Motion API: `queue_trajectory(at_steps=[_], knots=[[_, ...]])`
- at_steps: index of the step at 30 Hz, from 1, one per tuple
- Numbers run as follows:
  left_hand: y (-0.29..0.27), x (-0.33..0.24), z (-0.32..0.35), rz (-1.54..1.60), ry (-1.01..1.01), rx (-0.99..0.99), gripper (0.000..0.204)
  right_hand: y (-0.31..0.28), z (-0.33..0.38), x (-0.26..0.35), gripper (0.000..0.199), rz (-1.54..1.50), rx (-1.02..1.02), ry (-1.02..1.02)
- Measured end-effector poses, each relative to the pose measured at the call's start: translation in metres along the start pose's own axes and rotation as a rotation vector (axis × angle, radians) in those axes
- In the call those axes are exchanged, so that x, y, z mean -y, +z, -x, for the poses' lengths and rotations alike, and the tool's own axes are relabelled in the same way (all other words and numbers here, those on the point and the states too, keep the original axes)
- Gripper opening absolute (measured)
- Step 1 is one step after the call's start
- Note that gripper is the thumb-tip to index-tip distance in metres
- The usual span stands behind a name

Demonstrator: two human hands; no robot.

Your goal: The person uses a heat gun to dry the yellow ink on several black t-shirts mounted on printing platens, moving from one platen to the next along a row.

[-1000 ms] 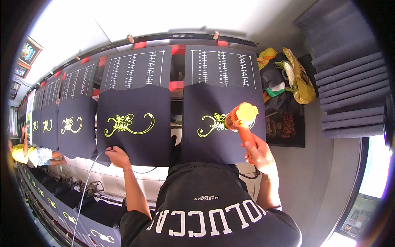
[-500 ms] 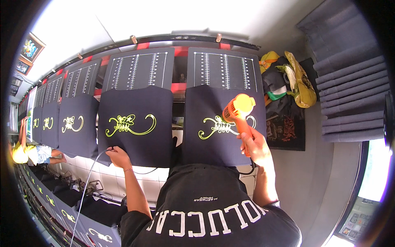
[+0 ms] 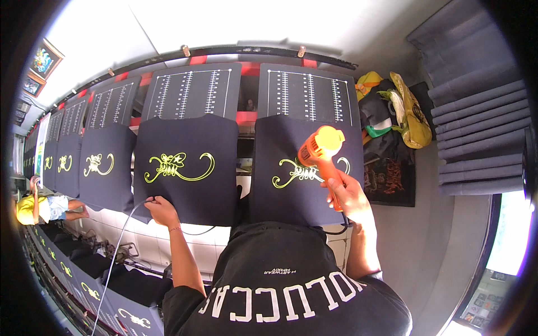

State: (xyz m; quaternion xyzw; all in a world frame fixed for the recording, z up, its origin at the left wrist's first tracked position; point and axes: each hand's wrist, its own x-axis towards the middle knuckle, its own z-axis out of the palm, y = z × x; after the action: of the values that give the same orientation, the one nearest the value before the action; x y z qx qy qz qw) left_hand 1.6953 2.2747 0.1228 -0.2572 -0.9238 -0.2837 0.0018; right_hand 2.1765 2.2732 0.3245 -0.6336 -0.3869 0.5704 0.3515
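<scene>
Print-drying stage. The right hand (image 3: 347, 196) grips an orange heat gun (image 3: 318, 152) by its handle, nozzle held over the yellow-green print (image 3: 291, 172) on the near-right dark garment panel (image 3: 305, 168). The left hand (image 3: 159, 208) rests closed on the lower edge of the adjacent printed panel (image 3: 185, 168), by a cable (image 3: 120, 241). The next move likely calls for steady passes across the print, nozzle clear of the fabric.

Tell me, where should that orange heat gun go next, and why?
Probably a small sweep right along the yellow-green print. The right hand aims the orange heat gun over the design's middle, so its right-hand curl seems unheated. The left hand rests at the neighbouring dark panel, holding the cable.
</scene>
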Motion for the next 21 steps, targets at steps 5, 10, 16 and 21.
queue_trajectory(at_steps=[5, 10, 16, 21], knots=[[0.004, 0.005, -0.001, -0.017, 0.012, -0.026, 0.026, -0.009, 0.016, -0.005, 0.030, 0.063, -0.005, 0.068], [0.001, 0.001, 0.000, 0.020, 0.031, -0.020, 0.027, -0.005, 0.028, -0.015, 0.031, 0.085, 0.028, 0.084], [0.001, 0.001, -0.001, 0.020, 0.023, -0.007, 0.027, 0.012, 0.024, -0.010, 0.035, 0.007, 0.089, 0.077], [0.005, 0.010, -0.004, 0.004, 0.023, -0.021, 0.028, 0.000, 0.034, -0.007, 0.035, 0.084, 0.055, 0.114]])
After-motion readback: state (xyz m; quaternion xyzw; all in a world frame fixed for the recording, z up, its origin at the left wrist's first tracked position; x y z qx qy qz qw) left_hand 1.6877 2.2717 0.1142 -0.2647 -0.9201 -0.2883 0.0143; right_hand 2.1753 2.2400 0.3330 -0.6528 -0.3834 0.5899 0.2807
